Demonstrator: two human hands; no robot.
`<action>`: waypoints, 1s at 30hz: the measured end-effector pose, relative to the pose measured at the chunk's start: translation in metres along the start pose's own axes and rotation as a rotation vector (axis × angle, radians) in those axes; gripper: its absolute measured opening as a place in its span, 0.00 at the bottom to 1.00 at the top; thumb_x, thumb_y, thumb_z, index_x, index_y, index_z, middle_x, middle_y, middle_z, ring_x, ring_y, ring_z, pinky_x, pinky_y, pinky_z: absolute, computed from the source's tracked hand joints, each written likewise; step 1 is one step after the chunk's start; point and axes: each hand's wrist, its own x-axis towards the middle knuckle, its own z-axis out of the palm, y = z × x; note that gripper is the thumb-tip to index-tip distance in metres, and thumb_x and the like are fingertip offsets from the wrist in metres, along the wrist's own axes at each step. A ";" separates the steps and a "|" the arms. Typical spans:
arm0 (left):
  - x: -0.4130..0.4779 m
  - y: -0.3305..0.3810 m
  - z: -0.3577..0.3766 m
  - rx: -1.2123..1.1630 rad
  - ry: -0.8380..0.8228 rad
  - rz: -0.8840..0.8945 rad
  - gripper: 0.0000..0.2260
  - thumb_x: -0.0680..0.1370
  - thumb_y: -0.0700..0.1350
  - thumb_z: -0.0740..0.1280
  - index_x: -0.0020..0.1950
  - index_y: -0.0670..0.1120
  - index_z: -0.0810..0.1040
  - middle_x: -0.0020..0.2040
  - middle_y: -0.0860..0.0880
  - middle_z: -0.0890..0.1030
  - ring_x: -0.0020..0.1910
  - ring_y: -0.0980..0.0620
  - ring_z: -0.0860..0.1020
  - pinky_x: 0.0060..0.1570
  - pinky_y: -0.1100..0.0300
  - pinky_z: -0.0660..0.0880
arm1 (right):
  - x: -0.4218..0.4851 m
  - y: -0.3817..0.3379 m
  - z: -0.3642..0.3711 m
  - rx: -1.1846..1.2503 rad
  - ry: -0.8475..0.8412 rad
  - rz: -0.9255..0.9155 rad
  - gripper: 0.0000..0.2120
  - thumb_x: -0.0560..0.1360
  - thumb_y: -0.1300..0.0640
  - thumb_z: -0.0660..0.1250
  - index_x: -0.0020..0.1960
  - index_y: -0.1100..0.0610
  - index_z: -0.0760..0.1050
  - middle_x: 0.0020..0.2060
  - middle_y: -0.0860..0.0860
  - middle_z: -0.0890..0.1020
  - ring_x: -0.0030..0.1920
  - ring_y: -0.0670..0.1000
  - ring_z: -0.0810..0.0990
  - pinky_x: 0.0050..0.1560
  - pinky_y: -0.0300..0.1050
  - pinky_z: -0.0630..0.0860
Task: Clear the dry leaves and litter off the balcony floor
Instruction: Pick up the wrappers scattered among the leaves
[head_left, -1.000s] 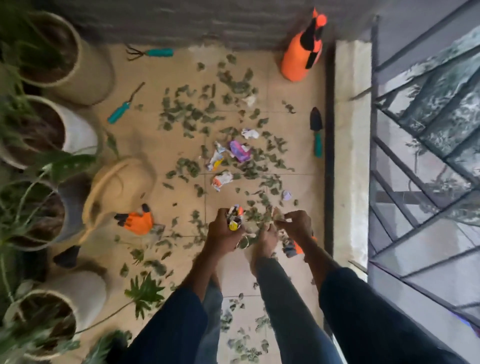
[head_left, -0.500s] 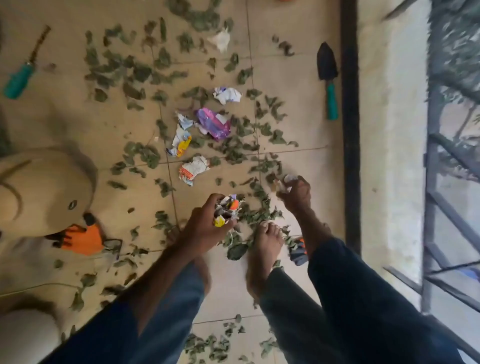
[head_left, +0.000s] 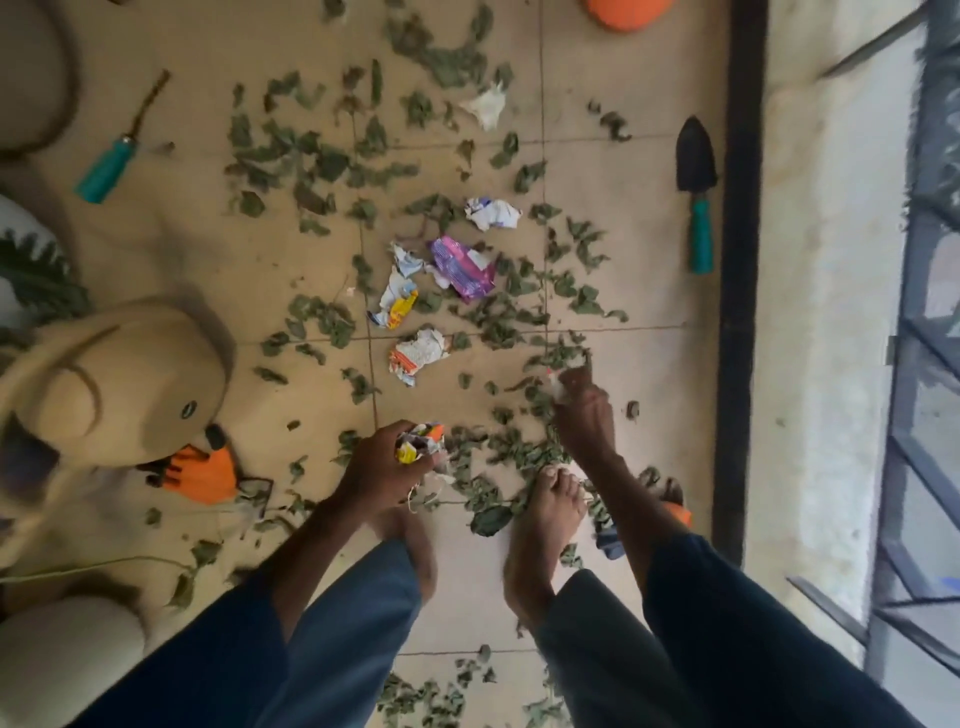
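Where the litter lies: dry leaves (head_left: 322, 156) are strewn over most of the balcony floor (head_left: 649, 291), thickest at the far middle and around the bare feet; crumpled wrappers sit in a loose cluster in the middle, among them a purple wrapper (head_left: 462, 267) and an orange-and-white wrapper (head_left: 415, 353).
Left hand (head_left: 384, 467): fingers curled round a bundle of wrappers (head_left: 418, 441), held just above the floor at near centre.
Right hand (head_left: 582, 410): reaching down farther right, fingertips seemingly pinching a pale scrap (head_left: 558, 382) among the leaves; blur makes the hold hard to confirm.
Step in hand: gathering paper litter by hand, piece by piece; I judge the task barely begun, since nearly all the leaves are on the floor.
Next move: likely passing the scrap into the left bundle, then reaching farther for the orange-and-white wrapper; the bundle looks full, so it may need emptying first.
Nearby: a trowel (head_left: 696, 197) lies at the right, a hat (head_left: 114, 384) and an orange glove (head_left: 205, 473) at the left.
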 end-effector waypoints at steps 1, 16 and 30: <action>-0.003 -0.001 -0.005 -0.012 0.011 0.007 0.17 0.75 0.53 0.76 0.58 0.45 0.83 0.50 0.48 0.86 0.50 0.48 0.83 0.38 0.62 0.69 | -0.002 -0.015 0.003 0.013 -0.047 -0.044 0.21 0.75 0.65 0.67 0.67 0.60 0.67 0.52 0.64 0.83 0.49 0.66 0.82 0.43 0.55 0.77; 0.060 -0.059 -0.073 0.023 0.229 0.088 0.19 0.75 0.47 0.77 0.61 0.38 0.79 0.57 0.40 0.83 0.56 0.41 0.81 0.49 0.56 0.73 | 0.044 -0.152 0.129 -0.827 -0.242 -0.835 0.09 0.73 0.60 0.67 0.48 0.55 0.85 0.60 0.61 0.83 0.44 0.58 0.85 0.31 0.42 0.75; 0.061 -0.055 -0.089 -0.054 0.134 0.055 0.19 0.75 0.48 0.76 0.64 0.44 0.80 0.56 0.43 0.85 0.53 0.42 0.84 0.52 0.49 0.81 | -0.003 -0.122 0.110 -0.707 -0.093 -0.990 0.09 0.70 0.63 0.70 0.50 0.58 0.84 0.55 0.62 0.79 0.50 0.60 0.81 0.38 0.54 0.83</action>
